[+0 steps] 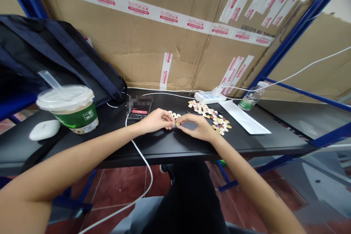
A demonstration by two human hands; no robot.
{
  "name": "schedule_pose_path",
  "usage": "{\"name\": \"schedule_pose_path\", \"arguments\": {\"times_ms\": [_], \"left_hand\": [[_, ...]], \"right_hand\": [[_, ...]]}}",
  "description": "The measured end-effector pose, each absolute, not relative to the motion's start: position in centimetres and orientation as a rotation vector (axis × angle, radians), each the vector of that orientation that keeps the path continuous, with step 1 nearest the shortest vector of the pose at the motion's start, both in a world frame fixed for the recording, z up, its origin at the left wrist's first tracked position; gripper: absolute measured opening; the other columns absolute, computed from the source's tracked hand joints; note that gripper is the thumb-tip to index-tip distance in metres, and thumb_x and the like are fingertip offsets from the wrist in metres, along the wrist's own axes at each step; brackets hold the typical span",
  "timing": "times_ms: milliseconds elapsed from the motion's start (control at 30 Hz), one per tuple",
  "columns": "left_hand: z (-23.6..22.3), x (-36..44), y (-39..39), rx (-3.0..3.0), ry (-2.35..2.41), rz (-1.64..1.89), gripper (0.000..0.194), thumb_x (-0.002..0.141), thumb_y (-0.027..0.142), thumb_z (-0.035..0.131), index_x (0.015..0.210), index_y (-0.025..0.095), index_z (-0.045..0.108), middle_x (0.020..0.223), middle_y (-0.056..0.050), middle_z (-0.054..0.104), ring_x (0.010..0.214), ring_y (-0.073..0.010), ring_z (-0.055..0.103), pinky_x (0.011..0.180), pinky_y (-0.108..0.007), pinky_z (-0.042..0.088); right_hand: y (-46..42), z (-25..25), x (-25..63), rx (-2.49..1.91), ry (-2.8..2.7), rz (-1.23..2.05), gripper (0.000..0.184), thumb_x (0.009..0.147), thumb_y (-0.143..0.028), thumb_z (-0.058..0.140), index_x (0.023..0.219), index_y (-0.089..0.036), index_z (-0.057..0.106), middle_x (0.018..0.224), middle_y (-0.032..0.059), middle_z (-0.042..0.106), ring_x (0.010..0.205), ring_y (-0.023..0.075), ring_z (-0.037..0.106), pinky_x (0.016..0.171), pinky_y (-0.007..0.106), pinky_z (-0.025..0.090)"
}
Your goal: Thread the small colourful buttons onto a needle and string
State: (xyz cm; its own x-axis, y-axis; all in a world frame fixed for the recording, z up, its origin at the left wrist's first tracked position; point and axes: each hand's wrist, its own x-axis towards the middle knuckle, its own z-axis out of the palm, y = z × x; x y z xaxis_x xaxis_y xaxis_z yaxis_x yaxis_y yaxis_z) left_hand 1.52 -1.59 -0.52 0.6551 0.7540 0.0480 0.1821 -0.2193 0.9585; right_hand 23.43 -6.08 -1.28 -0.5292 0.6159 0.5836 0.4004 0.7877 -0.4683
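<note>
My left hand (pixel 158 120) and my right hand (pixel 196 128) meet fingertip to fingertip just above the black tabletop. Between their pinched fingers is a small yellowish button-like piece (pixel 178 124), mostly covered by the fingertips. Right behind the hands lies a little group of pale button-like pieces (pixel 174 115). To the right of my right hand spreads a loose pile of similar pieces (pixel 219 122), white, pink, yellow and brown. Their exact kind is too small to make out.
A phone (pixel 138 111) lies left of my hands, a white cable (pixel 141 153) beside it. Farther left stand a lidded drink cup (pixel 72 108), a white case (pixel 44 130) and a backpack (pixel 60 51). Rightward are a power strip (pixel 210 97), white paper (pixel 244 117) and a bottle (pixel 252 97).
</note>
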Motion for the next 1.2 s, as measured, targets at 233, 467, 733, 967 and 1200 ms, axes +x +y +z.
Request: {"name": "schedule_pose_path", "arguments": {"times_ms": [233, 467, 733, 967, 1200], "left_hand": [[-0.7, 1.7, -1.8, 1.711, 0.763, 0.695, 0.018, 0.074, 0.025, 0.078, 0.082, 0.009, 0.072, 0.071, -0.007, 0.073, 0.064, -0.0135, 0.068, 0.068, -0.027, 0.057], [-0.5, 1.5, -2.0, 1.803, 0.737, 0.717, 0.019, 0.075, 0.029, 0.077, 0.079, 0.010, 0.074, 0.067, -0.005, 0.071, 0.064, -0.0142, 0.067, 0.066, -0.025, 0.056], [-0.8, 1.8, -2.5, 1.820, 0.803, 0.770, 0.016, 0.078, 0.028, 0.072, 0.081, 0.013, 0.075, 0.072, -0.005, 0.073, 0.072, -0.0174, 0.070, 0.074, -0.027, 0.056], [-1.2, 1.9, -2.0, 1.836, 0.772, 0.818, 0.026, 0.080, 0.032, 0.071, 0.096, 0.011, 0.071, 0.083, -0.007, 0.073, 0.072, -0.0160, 0.068, 0.073, -0.029, 0.055], [0.1, 0.8, -2.1, 2.542, 1.031, 0.801, 0.013, 0.086, 0.025, 0.059, 0.087, 0.017, 0.069, 0.091, -0.006, 0.066, 0.079, -0.0168, 0.061, 0.073, -0.028, 0.047]], "right_hand": [[-6.1, -1.5, 23.3, -0.716, -2.144, 0.418, 0.017, 0.089, -0.029, 0.065, 0.104, -0.021, 0.071, 0.100, 0.0052, 0.074, 0.088, 0.0171, 0.071, 0.084, 0.033, 0.060], [-6.2, -1.6, 23.3, -0.743, -2.098, 0.450, 0.016, 0.087, -0.029, 0.067, 0.100, -0.020, 0.071, 0.099, 0.0055, 0.075, 0.089, 0.0169, 0.072, 0.085, 0.033, 0.062], [-6.0, -1.8, 23.4, -0.766, -2.066, 0.453, 0.019, 0.087, -0.032, 0.068, 0.101, -0.020, 0.070, 0.101, 0.0063, 0.075, 0.089, 0.0184, 0.073, 0.086, 0.036, 0.063], [-5.6, -1.6, 23.8, -0.819, -2.075, 0.360, 0.017, 0.089, -0.031, 0.065, 0.102, -0.020, 0.069, 0.101, 0.0061, 0.074, 0.090, 0.0183, 0.072, 0.086, 0.035, 0.061], [-3.2, -1.8, 26.3, -1.051, -2.118, 0.019, 0.012, 0.090, -0.028, 0.062, 0.096, -0.021, 0.070, 0.096, 0.0061, 0.074, 0.091, 0.0223, 0.069, 0.087, 0.042, 0.055]]}}
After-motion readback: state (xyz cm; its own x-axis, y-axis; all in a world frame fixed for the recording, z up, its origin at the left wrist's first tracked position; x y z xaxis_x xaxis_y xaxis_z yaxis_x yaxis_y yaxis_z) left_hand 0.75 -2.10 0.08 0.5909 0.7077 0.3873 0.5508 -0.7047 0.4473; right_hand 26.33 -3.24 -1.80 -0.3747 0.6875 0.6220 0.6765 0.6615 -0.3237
